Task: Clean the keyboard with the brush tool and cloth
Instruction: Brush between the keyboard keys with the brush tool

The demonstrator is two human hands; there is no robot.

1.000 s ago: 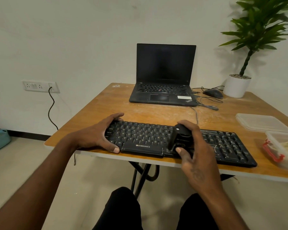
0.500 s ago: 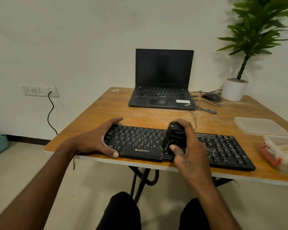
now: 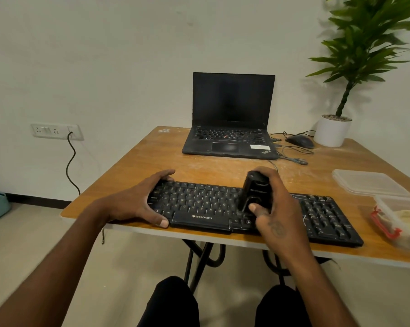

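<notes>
A black Zebronics keyboard lies along the front edge of the wooden table. My left hand grips the keyboard's left end, thumb on the front edge and fingers over the back edge. My right hand holds a black brush tool upright, its lower end down on the keys near the keyboard's middle. The brush's bristles are hidden by the tool body and my hand. No cloth shows outside the container at the right.
An open black laptop stands at the back of the table, with a mouse and loose cables to its right. A potted plant sits at the back right. A plastic lid and a container lie at the right edge.
The right hand has carried the brush tool slightly leftward across the keys. The left hand keeps its hold on the keyboard's left end. The head camera has tilted, shifting the scene down.
</notes>
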